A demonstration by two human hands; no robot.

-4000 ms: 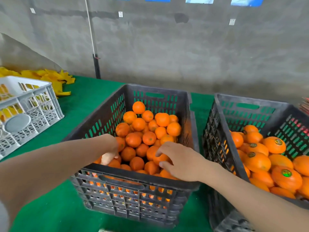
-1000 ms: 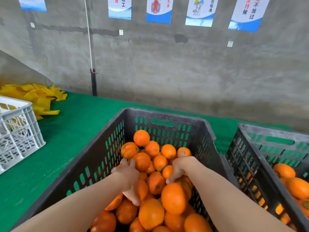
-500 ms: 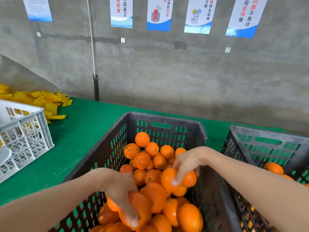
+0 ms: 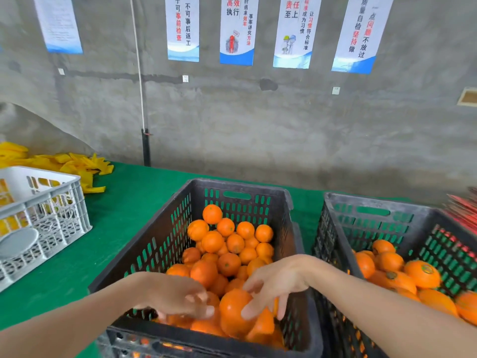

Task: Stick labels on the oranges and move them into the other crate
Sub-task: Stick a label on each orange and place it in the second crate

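A black crate (image 4: pixel 238 187) in front of me holds a heap of unlabelled oranges (image 4: pixel 227 244). Both my hands are low in its near end. My right hand (image 4: pixel 276 282) lays spread, fairly straight fingers on a large orange (image 4: pixel 232 310) at the front of the heap. My left hand (image 4: pixel 178 297) lies just left of that orange with its blurred fingers stretched toward it, over smaller fruit. A second black crate (image 4: pixel 374 201) to the right holds oranges with round green stickers (image 4: pixel 423 273).
Everything sits on a green-covered table (image 4: pixel 124 208) against a grey wall with posters. A white plastic crate (image 4: pixel 55 202) stands at the left, with a pile of yellow sheets (image 4: pixel 80 164) behind it. A red stack (image 4: pixel 464 215) lies at the far right edge.
Both hands have come together around the large front orange. My left hand let go of the fruit it cupped. My right hand dropped from the right-hand fruit. The view tilted up slightly.
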